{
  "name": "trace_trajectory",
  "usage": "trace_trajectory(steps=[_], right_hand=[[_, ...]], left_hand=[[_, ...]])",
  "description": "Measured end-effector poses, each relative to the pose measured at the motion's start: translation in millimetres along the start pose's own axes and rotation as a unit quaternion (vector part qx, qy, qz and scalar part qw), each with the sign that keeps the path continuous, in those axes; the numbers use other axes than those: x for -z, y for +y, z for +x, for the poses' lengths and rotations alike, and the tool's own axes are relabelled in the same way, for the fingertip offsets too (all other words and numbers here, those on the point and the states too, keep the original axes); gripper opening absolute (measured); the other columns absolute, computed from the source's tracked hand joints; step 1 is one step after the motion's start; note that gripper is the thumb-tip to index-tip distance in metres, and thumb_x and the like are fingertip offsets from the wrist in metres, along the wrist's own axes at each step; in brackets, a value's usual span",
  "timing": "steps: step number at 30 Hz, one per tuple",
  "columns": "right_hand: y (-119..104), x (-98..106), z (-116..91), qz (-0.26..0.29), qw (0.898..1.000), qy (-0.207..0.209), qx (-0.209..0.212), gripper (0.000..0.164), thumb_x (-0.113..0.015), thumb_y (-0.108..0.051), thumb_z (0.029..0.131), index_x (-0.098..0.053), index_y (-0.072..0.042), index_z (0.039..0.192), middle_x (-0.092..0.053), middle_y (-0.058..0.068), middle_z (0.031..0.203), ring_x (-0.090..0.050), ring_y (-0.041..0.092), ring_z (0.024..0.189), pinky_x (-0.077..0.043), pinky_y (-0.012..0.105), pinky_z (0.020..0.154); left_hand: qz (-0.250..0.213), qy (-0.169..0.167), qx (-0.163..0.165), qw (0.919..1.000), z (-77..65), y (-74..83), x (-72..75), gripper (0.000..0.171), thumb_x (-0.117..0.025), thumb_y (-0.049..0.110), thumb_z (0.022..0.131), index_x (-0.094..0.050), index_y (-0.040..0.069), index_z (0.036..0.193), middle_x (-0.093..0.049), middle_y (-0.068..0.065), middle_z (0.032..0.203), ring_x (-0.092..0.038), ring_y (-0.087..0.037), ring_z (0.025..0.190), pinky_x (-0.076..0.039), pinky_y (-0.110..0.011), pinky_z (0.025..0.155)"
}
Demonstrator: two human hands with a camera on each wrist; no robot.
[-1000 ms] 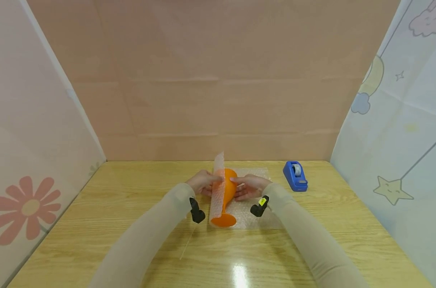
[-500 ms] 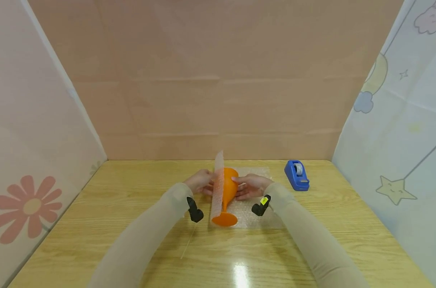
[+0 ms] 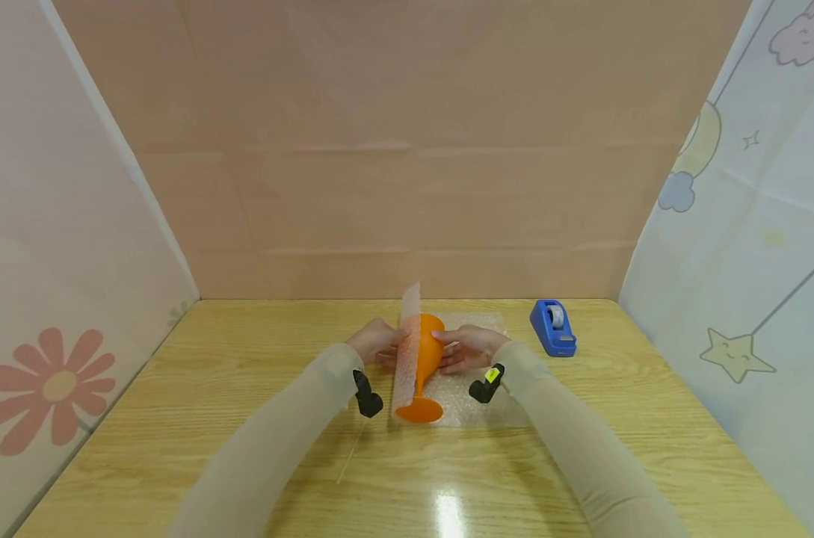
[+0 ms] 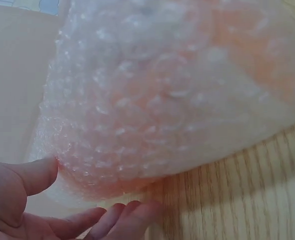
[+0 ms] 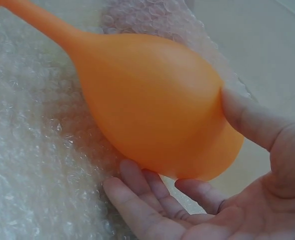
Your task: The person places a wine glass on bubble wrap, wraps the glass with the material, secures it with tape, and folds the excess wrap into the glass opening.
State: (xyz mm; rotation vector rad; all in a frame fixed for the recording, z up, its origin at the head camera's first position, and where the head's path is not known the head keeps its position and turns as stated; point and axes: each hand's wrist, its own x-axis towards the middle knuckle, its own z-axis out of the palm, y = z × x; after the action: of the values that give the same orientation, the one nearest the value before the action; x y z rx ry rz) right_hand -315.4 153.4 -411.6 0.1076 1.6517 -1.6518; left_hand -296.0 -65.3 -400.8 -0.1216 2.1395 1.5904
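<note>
An orange wine glass point(image 3: 430, 347) lies on its side on a sheet of bubble wrap point(image 3: 470, 403), its round foot towards me and its bowl away. The sheet's left part stands up and folds over the glass's left side. With the thumb on the bowl and the fingers beneath it, my right hand point(image 3: 469, 348) holds the glass; the right wrist view shows this grip on the orange bowl point(image 5: 147, 100). On the other side, my left hand point(image 3: 377, 341) grips the raised bubble wrap point(image 4: 122, 115), thumb against it and fingers at its lower edge. Orange shows through the wrap.
A blue tape dispenser point(image 3: 552, 329) with a roll of clear tape stands at the back right of the wooden table point(image 3: 245, 388). A thin pale strip point(image 3: 350, 452) lies near my left forearm. Fabric walls enclose the back and both sides.
Both hands keep their hold on the glass and the wrap. Only a slight shift of the whole view shows.
</note>
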Motion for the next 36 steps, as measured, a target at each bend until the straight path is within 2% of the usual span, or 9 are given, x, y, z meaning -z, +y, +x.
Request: trace_trajectory(steps=[3, 8, 16, 20, 25, 29, 32, 36], right_hand=[[0, 0, 0, 0.000, 1.000, 0.001, 0.001, 0.055, -0.049, -0.026, 0.102, -0.032, 0.006, 0.143, -0.039, 0.033, 0.140, -0.052, 0.039, 0.117, -0.039, 0.050, 0.108], [1, -1, 1, -0.005, 1.000, 0.006, 0.001, 0.056, -0.052, -0.028, 0.101, -0.035, 0.005, 0.142, -0.043, 0.031, 0.136, -0.055, 0.037, 0.115, -0.042, 0.049, 0.106], [-1, -8, -1, -0.013, 0.999, 0.041, 0.003, 0.055, -0.057, -0.030, 0.098, -0.040, 0.001, 0.140, -0.051, 0.022, 0.130, -0.059, 0.031, 0.109, -0.047, 0.048, 0.101], [-2, -11, -3, -0.016, 0.998, 0.054, 0.005, 0.057, -0.058, -0.030, 0.097, -0.038, 0.001, 0.141, -0.047, 0.024, 0.133, -0.058, 0.032, 0.109, -0.048, 0.049, 0.099], [-2, -12, -3, -0.023, 0.998, 0.052, 0.010, 0.059, -0.056, -0.031, 0.098, -0.035, 0.000, 0.144, -0.041, 0.027, 0.138, -0.054, 0.037, 0.116, -0.048, 0.051, 0.099], [-2, -14, -3, -0.016, 0.998, 0.057, 0.009, 0.072, -0.054, -0.040, 0.097, -0.024, 0.001, 0.147, -0.033, 0.029, 0.143, -0.048, 0.041, 0.124, -0.045, 0.054, 0.101], [-4, -17, -3, -0.015, 0.998, 0.065, 0.008, 0.088, -0.057, -0.053, 0.092, -0.017, 0.001, 0.149, -0.027, 0.030, 0.147, -0.042, 0.044, 0.130, -0.043, 0.055, 0.103], [-5, -23, -2, -0.052, 0.996, 0.078, 0.010, 0.095, -0.062, -0.062, 0.084, -0.023, -0.003, 0.148, -0.029, 0.028, 0.146, -0.042, 0.043, 0.131, -0.043, 0.053, 0.104]], left_hand=[[0.008, -0.010, 0.003, 0.9999, 2.6, -1.2, 0.6, 0.035, -0.054, 0.024, 0.100, -0.061, -0.005, 0.119, -0.067, -0.014, 0.107, -0.067, -0.021, 0.087, -0.058, -0.034, 0.081], [0.009, -0.024, 0.006, 0.9996, 8.8, -4.6, 3.2, 0.039, -0.052, 0.026, 0.101, -0.058, -0.004, 0.124, -0.065, -0.015, 0.111, -0.066, -0.020, 0.085, -0.059, -0.032, 0.076], [-0.029, -0.035, 0.000, 0.9990, 11.5, -8.2, 3.9, 0.040, -0.052, 0.024, 0.101, -0.055, -0.006, 0.127, -0.065, -0.016, 0.112, -0.066, -0.019, 0.080, -0.060, -0.030, 0.069], [-0.032, -0.034, 0.000, 0.9989, 11.0, -7.6, 3.4, 0.039, -0.051, 0.023, 0.101, -0.055, -0.007, 0.127, -0.064, -0.016, 0.112, -0.065, -0.018, 0.079, -0.059, -0.029, 0.066], [-0.034, -0.038, -0.005, 0.9987, 10.3, -7.9, 3.6, 0.037, -0.051, 0.022, 0.101, -0.058, -0.006, 0.124, -0.065, -0.015, 0.108, -0.065, -0.018, 0.079, -0.059, -0.029, 0.066], [-0.032, -0.040, -0.011, 0.9986, 8.2, -7.5, 3.9, 0.038, -0.052, 0.024, 0.101, -0.058, -0.005, 0.124, -0.066, -0.014, 0.108, -0.066, -0.018, 0.079, -0.059, -0.030, 0.067], [-0.031, -0.040, -0.014, 0.9986, 6.3, -6.3, 3.6, 0.039, -0.052, 0.025, 0.101, -0.058, -0.005, 0.124, -0.066, -0.014, 0.107, -0.067, -0.018, 0.078, -0.059, -0.029, 0.067], [-0.039, -0.044, -0.021, 0.9980, 4.6, -5.1, 3.3, 0.039, -0.053, 0.025, 0.101, -0.059, -0.007, 0.123, -0.067, -0.016, 0.107, -0.068, -0.018, 0.078, -0.060, -0.030, 0.069]])
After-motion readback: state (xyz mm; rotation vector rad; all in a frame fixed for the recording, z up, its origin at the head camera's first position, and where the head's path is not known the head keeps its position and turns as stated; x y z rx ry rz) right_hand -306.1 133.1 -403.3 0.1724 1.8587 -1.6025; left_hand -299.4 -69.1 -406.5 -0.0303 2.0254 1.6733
